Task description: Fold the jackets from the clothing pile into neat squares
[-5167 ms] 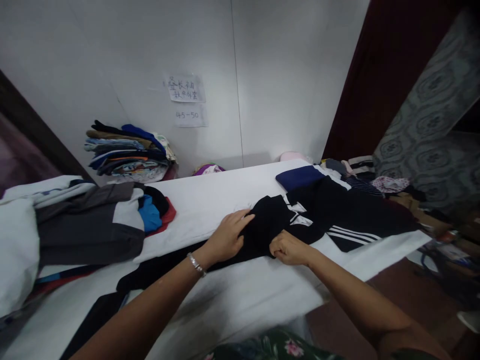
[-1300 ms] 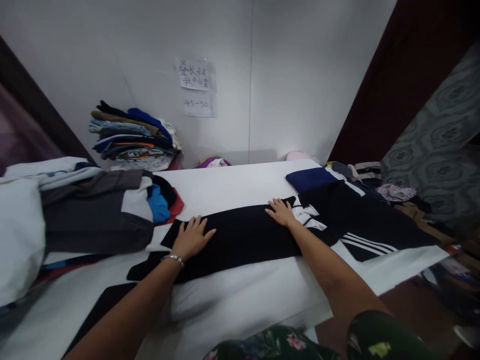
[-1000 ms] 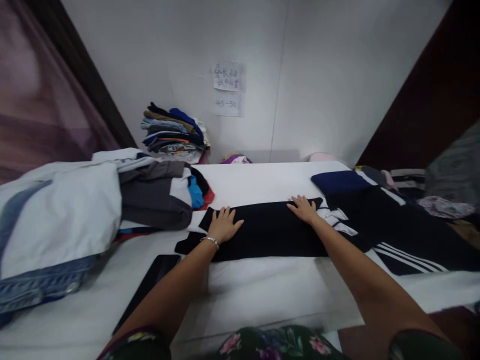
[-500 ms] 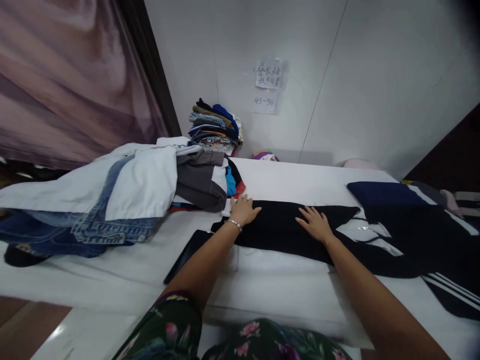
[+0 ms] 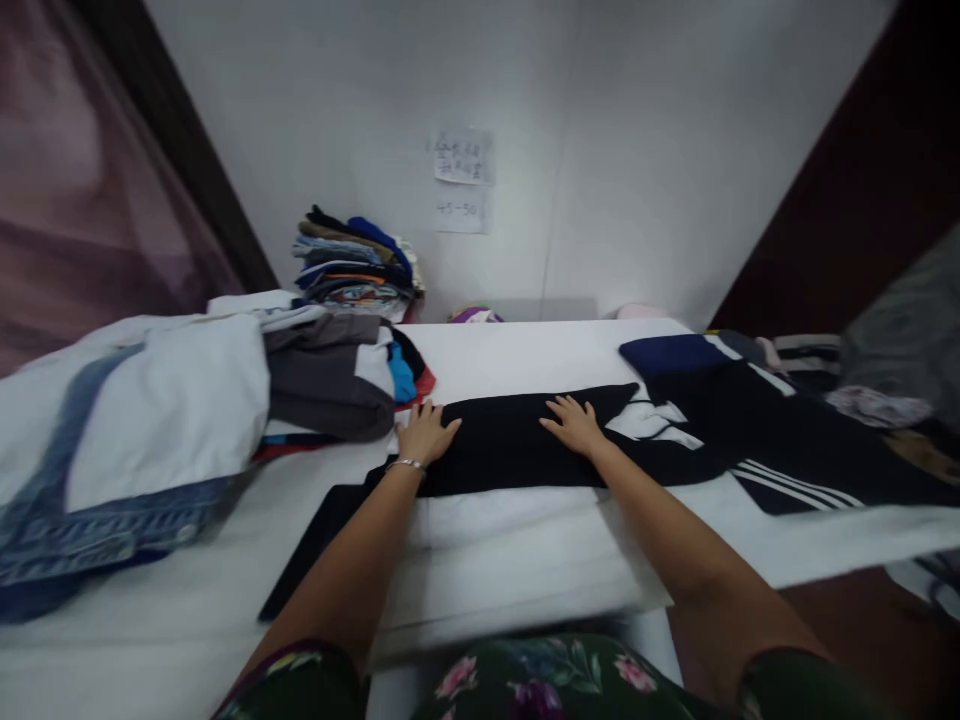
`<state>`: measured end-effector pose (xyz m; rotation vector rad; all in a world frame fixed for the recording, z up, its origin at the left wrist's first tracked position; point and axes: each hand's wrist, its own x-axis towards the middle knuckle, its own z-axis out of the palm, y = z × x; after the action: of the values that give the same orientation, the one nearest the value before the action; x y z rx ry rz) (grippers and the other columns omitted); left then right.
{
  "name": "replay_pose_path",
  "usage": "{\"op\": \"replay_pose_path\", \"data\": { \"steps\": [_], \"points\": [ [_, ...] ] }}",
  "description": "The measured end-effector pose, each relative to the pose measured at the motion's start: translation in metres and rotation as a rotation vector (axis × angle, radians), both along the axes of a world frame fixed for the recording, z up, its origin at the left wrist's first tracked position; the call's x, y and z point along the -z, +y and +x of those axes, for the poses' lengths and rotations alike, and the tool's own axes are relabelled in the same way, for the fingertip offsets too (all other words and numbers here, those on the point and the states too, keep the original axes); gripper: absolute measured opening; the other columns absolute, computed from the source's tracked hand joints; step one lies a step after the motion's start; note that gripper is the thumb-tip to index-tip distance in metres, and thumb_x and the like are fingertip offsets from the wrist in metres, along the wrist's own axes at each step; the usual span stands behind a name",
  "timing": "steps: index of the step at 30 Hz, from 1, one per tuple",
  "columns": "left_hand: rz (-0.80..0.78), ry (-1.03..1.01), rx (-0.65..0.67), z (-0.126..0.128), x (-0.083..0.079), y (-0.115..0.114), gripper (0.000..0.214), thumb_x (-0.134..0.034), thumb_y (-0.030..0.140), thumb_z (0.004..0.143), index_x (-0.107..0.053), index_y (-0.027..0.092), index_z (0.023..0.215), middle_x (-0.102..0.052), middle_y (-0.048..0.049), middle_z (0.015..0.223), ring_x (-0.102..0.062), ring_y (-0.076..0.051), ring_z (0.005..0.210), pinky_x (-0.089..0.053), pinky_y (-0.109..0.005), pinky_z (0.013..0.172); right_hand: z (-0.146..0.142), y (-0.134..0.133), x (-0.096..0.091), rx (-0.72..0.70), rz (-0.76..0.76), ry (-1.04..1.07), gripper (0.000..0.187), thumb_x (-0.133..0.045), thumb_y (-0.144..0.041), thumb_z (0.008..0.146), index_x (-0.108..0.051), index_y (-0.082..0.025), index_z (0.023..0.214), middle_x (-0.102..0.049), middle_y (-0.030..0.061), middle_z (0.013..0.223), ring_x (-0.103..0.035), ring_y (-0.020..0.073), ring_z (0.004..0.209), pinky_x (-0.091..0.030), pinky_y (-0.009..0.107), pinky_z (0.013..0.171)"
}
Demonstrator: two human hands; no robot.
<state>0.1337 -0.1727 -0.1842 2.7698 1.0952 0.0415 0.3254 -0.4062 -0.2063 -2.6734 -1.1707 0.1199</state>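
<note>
A black long-sleeved garment [image 5: 499, 440] with a white collar area lies across the white-covered table [image 5: 517, 545]. My left hand [image 5: 426, 436] rests flat on its left end, fingers spread, with a bracelet at the wrist. Over the middle of the same garment my right hand [image 5: 576, 426] lies palm down, fingers apart, just left of the white collar part [image 5: 649, 415]. A dark sleeve or cloth end sticks out to the left beneath my left forearm.
On the left are heaped denim and white clothes [image 5: 172, 410] beside a folded dark grey garment [image 5: 330, 390]. Behind them rises a stack of folded clothes [image 5: 356, 262]. Black clothing with white stripes [image 5: 795, 485] spreads at the right. Handwritten paper signs [image 5: 463, 180] hang on the wall.
The view has turned to the right, so everything appears shifted left and more of the right side shows. Both hands stay flat on the black garment.
</note>
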Motion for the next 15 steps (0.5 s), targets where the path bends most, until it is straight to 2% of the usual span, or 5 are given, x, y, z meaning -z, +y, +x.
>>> {"op": "replay_pose_path", "data": {
  "steps": [6, 9, 12, 15],
  "points": [
    [0.071, 0.045, 0.025, 0.001, -0.001, 0.005, 0.068, -0.025, 0.059, 0.087, -0.042, 0.02, 0.14, -0.024, -0.01, 0.156, -0.02, -0.034, 0.142, -0.027, -0.066, 0.102, -0.009, -0.012, 0.007, 0.058, 0.07, -0.051, 0.057, -0.032, -0.056, 0.095, -0.038, -0.027, 0.144, -0.032, 0.0062, 0.153, -0.022, 0.0263, 0.142, -0.011, 0.051, 0.114],
    [0.264, 0.094, 0.051, 0.012, -0.011, -0.004, 0.064, -0.03, 0.054, 0.088, -0.049, 0.015, 0.135, -0.031, -0.0147, 0.153, -0.018, -0.037, 0.141, -0.016, -0.068, 0.106, -0.01, -0.011, 0.006, 0.059, 0.1, -0.06, 0.057, -0.033, -0.056, 0.095, -0.04, -0.027, 0.143, -0.034, 0.0063, 0.152, -0.023, 0.0269, 0.142, -0.01, 0.051, 0.114],
    [0.423, 0.032, 0.202, 0.033, -0.02, -0.025, 0.062, -0.031, 0.048, 0.089, -0.048, 0.013, 0.136, -0.033, -0.0161, 0.152, -0.016, -0.035, 0.143, -0.009, -0.065, 0.109, -0.011, -0.01, 0.003, 0.048, 0.128, -0.051, 0.058, -0.035, -0.056, 0.094, -0.04, -0.025, 0.143, -0.035, 0.0083, 0.152, -0.023, 0.0287, 0.142, -0.009, 0.053, 0.114],
    [0.322, -0.018, 0.352, 0.053, -0.015, -0.046, 0.063, -0.025, 0.049, 0.09, -0.043, 0.017, 0.141, -0.032, -0.0129, 0.153, -0.021, -0.032, 0.142, -0.016, -0.062, 0.109, -0.011, -0.009, 0.0, 0.035, 0.161, -0.02, 0.06, -0.035, -0.058, 0.093, -0.04, -0.024, 0.143, -0.034, 0.0102, 0.152, -0.022, 0.0301, 0.142, -0.009, 0.055, 0.114]
  ]
}}
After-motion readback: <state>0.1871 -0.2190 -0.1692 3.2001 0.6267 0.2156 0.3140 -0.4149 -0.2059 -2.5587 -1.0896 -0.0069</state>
